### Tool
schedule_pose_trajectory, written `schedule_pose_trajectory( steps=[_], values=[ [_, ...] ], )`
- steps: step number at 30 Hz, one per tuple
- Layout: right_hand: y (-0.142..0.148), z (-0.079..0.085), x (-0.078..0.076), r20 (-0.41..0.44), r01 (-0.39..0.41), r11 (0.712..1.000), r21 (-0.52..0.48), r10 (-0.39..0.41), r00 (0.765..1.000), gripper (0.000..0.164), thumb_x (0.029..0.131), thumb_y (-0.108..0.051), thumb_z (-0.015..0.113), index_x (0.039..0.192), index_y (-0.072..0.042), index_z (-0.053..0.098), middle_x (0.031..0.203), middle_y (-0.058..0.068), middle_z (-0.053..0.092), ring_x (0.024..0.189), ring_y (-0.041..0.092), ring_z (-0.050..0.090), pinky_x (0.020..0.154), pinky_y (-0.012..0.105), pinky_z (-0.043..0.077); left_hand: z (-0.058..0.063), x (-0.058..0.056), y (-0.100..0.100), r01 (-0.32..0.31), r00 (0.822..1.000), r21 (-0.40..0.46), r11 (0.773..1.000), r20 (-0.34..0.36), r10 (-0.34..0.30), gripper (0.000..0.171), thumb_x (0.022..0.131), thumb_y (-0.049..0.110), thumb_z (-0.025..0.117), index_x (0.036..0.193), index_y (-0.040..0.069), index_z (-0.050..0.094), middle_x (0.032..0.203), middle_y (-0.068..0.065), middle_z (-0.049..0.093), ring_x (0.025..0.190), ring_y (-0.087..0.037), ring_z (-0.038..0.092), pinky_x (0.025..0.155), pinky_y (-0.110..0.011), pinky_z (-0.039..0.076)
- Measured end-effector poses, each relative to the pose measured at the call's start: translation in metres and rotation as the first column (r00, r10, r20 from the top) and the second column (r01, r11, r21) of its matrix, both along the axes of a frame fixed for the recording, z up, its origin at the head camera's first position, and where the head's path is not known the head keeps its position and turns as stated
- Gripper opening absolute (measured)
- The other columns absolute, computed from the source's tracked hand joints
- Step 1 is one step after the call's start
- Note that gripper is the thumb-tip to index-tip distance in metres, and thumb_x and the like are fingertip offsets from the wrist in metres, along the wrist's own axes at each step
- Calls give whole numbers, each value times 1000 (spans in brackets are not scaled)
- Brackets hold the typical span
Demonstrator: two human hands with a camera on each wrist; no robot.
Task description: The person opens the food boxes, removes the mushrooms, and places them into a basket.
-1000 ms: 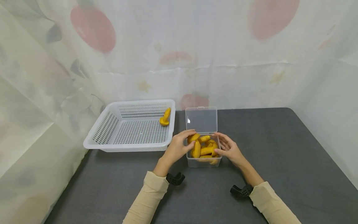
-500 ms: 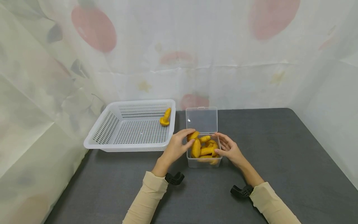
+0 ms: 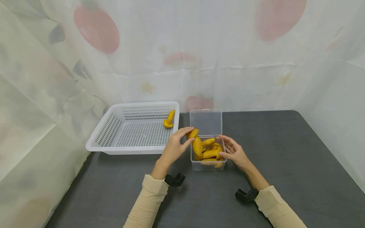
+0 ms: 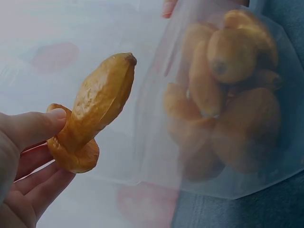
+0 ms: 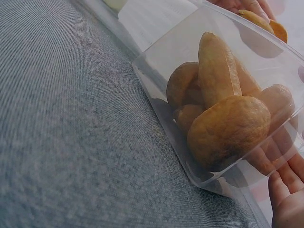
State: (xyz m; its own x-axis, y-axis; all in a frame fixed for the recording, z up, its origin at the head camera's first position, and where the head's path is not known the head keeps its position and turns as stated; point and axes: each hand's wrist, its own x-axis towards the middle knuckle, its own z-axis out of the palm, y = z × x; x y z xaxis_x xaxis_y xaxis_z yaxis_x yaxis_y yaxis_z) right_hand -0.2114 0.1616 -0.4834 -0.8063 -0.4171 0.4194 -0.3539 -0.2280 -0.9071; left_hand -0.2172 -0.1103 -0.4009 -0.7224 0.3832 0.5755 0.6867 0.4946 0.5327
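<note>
**Grey table point(image 3: 273, 158), printed curtain point(image 3: 233, 85): one mushroom point(image 4: 102, 102) pinched at the clear box point(image 3: 208, 167)**

The left hand point(image 3: 173, 147) pinches the yellow mushroom's cap between thumb and fingers, its stem over the box's left side. The right hand point(image 3: 235, 152) touches the right wall with relaxed fingers, gripping nothing. Other mushrooms point(image 3: 209, 154) lie inside, before the opened lid point(image 3: 206, 123); a lone mushroom point(image 3: 169, 120) sits in the white basket point(image 3: 128, 150). Probably a transfer between containers, direction uncertain; the next move likely calls for a firm pinch and clearance over the rim.
</note>
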Motion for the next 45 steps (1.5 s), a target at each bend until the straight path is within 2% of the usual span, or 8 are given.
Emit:
schedule_pose_trajectory(
  steps=[20, 28, 37, 45],
  values=[
    [-1, 1, 0, 12, 15, 1000, 3, -15, 1000, 67, 89, 3, 63, 144, 13, 26, 140, -12, 50, 135, -5, 43, 110, 7, 36, 14, -5, -31, -103, 991, 91, 990, -73, 110, 40, 84, 8, 72, 122, -3, 63, 119, -20, 68, 104, -31, 68, 91, -38, 58],
    [0, 0, -1, -16, 14, 1000, 0, -14, 1000, 66, 88, 5, 63, 142, 15, 26, 141, -5, 49, 134, -2, 46, 111, 10, 38, 18, -7, -48, -173, 983, 170, 970, -30, 180, 42, 83, 5, 72, 123, -4, 63, 121, -22, 67, 105, -33, 68, 91, -37, 58],
    [-1, 0, 0, 0, 37, 999, 5, -37, 999, 66, 87, 6, 64, 141, 15, 28, 139, -10, 50, 133, -5, 44, 110, 8, 37, 18, -11, -65, -193, 980, 234, 953, 5, 198, 42, 84, 6, 71, 124, -5, 62, 123, -23, 65, 113, -34, 64, 94, -38, 56],
    [-1, -3, 1, 23, 40, 999, 13, -40, 999, 62, 87, 4, 63, 140, 8, 31, 141, -15, 47, 135, -11, 39, 109, 4, 34, 16, -14, -82, -272, 962, 256, 928, 47, 269, 41, 85, 4, 69, 124, -6, 61, 125, -24, 64, 117, -36, 62, 96, -38, 54]
  ],
)
